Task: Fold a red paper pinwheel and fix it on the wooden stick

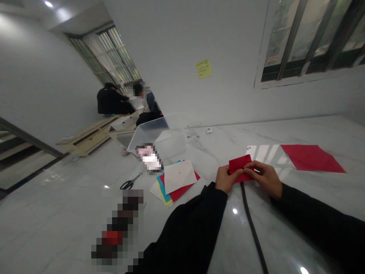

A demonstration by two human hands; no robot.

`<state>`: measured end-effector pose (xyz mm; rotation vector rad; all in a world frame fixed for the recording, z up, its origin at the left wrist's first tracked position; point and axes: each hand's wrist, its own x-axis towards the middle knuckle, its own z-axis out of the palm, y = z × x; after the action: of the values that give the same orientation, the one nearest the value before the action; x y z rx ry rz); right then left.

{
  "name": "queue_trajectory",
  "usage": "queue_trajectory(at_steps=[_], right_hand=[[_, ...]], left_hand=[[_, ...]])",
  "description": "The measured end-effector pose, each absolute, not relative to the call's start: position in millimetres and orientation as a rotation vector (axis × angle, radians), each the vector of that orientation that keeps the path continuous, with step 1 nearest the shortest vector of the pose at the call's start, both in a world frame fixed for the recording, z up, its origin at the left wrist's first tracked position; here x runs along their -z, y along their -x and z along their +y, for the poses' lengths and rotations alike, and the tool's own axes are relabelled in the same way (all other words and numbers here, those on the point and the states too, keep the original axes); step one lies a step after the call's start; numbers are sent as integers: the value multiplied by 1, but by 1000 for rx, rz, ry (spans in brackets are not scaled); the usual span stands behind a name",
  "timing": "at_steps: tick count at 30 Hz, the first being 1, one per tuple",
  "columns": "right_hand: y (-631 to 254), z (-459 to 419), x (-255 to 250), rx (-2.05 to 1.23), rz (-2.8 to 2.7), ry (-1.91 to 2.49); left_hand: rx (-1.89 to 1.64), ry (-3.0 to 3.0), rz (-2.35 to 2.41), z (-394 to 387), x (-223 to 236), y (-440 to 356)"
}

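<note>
Single head-worn view: faces forward and down, close above black sleeves (188, 224), marbled surface (225, 239); wall (228, 99) beyond.

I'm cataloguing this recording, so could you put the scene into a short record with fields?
Left hand: holds a small red rectangular paper piece at its left side
Right hand: fingers and thumb on the same piece, from its right
Surface: glossy white marbled surface
Right of hands: larger flat red paper sheet
Left of hands: overlapping stack of coloured paper, white sheet on top; black-handled scissors beyond it
Wall: square yellow paper note, writing too small to read
</note>
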<state>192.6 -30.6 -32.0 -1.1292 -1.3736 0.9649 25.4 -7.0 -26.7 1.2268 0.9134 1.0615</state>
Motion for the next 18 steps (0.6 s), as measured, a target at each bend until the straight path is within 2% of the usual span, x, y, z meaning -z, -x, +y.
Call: queue_trajectory(at_steps=[18], right_hand=[[-194,-32,30,-940,-1396,1133]], left_hand=[[-1058,-1242,928,-7,29,-26]])
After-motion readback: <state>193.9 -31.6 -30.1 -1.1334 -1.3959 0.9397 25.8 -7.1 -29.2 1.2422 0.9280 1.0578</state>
